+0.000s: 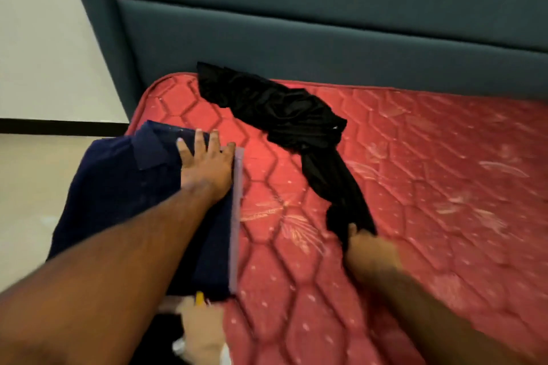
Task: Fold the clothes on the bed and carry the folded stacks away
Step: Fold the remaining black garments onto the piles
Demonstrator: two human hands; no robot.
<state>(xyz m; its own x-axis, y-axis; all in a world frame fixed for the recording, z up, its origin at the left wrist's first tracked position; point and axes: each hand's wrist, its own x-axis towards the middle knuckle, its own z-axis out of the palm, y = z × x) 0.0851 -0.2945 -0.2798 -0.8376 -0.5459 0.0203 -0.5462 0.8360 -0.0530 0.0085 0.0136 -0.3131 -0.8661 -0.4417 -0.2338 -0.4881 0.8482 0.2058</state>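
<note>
Both forearms bare up to the frame edge; no sleeves, watch or bands visible. Left hand (204,166) and right hand (367,249) ungloved, no rings seen. Right hand blurred.

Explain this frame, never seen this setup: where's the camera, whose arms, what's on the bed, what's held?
There is no robot here. One camera sits on a person's head and looks down at their own bare arms. The left hand lies flat, fingers straight, on a folded navy shirt at the corner of the red mattress. A pale layer shows at the shirt's right edge. The right hand grips one end of a crumpled black garment lying across the mattress. The dark padded headboard stands behind.
</note>
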